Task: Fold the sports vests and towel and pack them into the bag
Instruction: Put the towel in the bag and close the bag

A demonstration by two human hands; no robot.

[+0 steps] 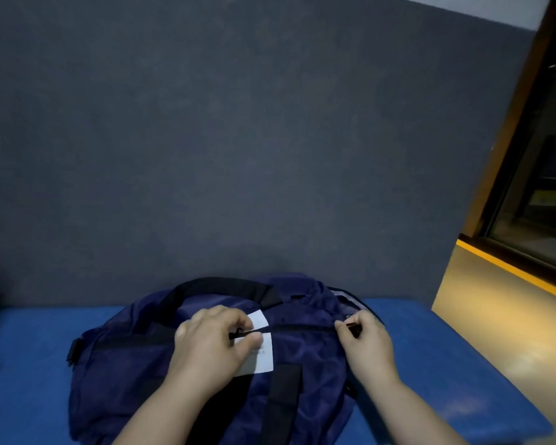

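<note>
Pinching the zip pull (238, 335), the left hand (211, 345) is resting on the bag (302, 353) on the table (29, 364); the right hand (365, 343) is gripping the zip end (354, 329). The white tag (260, 317) is threatening to jam it.

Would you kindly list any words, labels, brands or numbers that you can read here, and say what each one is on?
White label on the navy bag, partly under the left hand: a line of small print, too blurred to read.
No other words, brands, numbers or signs show anywhere else in the view.
</note>
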